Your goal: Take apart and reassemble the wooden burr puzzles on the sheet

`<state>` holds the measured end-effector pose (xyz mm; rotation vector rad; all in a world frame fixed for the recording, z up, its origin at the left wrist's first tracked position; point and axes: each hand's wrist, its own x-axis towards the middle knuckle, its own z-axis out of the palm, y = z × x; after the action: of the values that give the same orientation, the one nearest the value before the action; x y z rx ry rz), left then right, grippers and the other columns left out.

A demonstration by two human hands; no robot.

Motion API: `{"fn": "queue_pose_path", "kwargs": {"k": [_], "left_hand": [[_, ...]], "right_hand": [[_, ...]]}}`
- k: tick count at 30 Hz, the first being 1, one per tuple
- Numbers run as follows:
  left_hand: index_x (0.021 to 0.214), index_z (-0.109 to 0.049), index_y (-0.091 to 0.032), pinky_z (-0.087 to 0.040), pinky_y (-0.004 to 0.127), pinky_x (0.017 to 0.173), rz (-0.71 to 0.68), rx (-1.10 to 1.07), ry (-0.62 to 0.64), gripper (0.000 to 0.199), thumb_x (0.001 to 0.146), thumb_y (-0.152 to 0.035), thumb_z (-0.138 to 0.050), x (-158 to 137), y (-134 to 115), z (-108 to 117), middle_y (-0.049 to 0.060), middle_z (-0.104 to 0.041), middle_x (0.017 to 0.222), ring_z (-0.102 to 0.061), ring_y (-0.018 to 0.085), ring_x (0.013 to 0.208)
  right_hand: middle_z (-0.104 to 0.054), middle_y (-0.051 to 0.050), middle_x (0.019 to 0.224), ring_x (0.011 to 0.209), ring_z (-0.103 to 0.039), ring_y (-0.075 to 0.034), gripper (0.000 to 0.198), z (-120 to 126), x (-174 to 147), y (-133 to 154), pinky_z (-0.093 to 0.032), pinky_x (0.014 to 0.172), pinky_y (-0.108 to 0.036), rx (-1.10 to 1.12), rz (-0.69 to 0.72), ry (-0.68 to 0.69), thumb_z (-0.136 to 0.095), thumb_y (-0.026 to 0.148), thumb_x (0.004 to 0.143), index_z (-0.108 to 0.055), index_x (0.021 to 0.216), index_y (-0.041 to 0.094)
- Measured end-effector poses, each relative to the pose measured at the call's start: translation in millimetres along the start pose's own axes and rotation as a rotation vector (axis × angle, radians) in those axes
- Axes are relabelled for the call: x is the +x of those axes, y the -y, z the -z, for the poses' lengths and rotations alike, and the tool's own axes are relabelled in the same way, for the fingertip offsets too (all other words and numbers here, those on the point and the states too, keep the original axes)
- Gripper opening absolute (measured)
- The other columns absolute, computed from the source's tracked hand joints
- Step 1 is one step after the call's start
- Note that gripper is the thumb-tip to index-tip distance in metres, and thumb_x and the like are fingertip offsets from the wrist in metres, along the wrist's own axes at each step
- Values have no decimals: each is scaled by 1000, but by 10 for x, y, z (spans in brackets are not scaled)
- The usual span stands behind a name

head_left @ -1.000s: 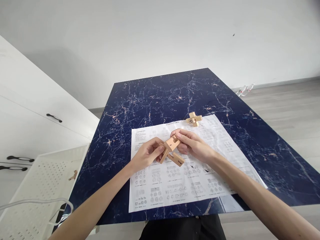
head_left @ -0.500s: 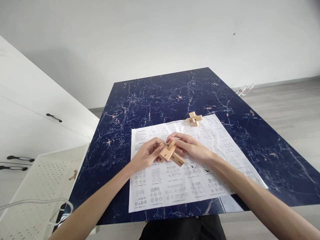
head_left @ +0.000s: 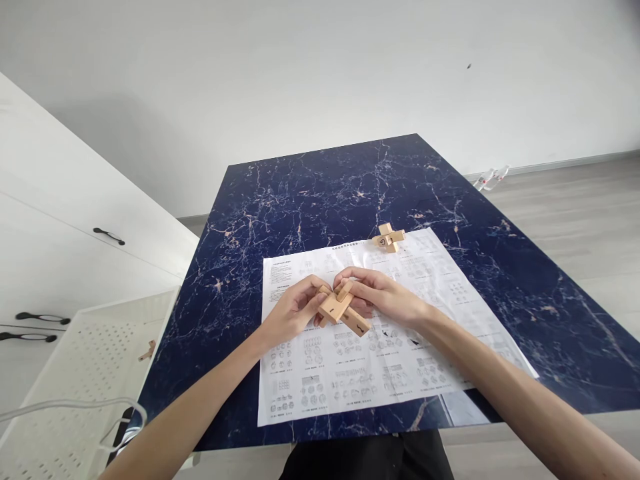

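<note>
Between my two hands is a wooden interlocking puzzle (head_left: 334, 309), held above a printed instruction sheet (head_left: 295, 395). Its pale pieces cross each other, and dark marks show on two of them. My left hand (head_left: 299, 305) is closed on the puzzle's left side, thumb on top. My right hand (head_left: 376, 293) pinches it from the right and far side, near a short upright piece. Some fingertips of both hands are hidden behind the wood. A second wooden cross-shaped puzzle (head_left: 388, 238) rests at the sheet's far edge.
The sheet lies on a dark blue marbled table (head_left: 310, 200). To the left stand a white perforated bin (head_left: 90, 360) with a small wooden piece (head_left: 148, 351) in it, a white cable (head_left: 75, 403) and a white cabinet (head_left: 60, 200). Clear bottles (head_left: 493, 178) are beyond the table's right edge.
Almost nothing differs. Both hands keep their grip on the puzzle, which has barely shifted; the second puzzle stays where it was.
</note>
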<state>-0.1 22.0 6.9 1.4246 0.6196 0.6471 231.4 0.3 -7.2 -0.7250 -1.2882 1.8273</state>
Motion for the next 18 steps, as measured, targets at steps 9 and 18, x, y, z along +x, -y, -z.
{"fn": "queue_pose_path", "kwargs": {"k": [9, 18], "left_hand": [[99, -62, -19, -45, 23, 54, -14, -15, -26, 35, 104, -53, -69, 2, -10, -1, -2, -61, 75, -54, 10, 58], [95, -61, -19, -46, 23, 54, 2, -16, -30, 36, 104, -53, -69, 3, 0, 20, -2, -60, 73, -54, 10, 58]], "right_hand": [[-39, 10, 64, 54, -30, -11, 37, 7, -2, -15, -25, 54, -29, -52, 15, -3, -61, 56, 108, -65, 115, 20], [-40, 9, 65, 57, -31, -12, 45, -35, 4, -5, -25, 55, -29, -88, -25, -29, -62, 65, 104, -61, 116, 22]]}}
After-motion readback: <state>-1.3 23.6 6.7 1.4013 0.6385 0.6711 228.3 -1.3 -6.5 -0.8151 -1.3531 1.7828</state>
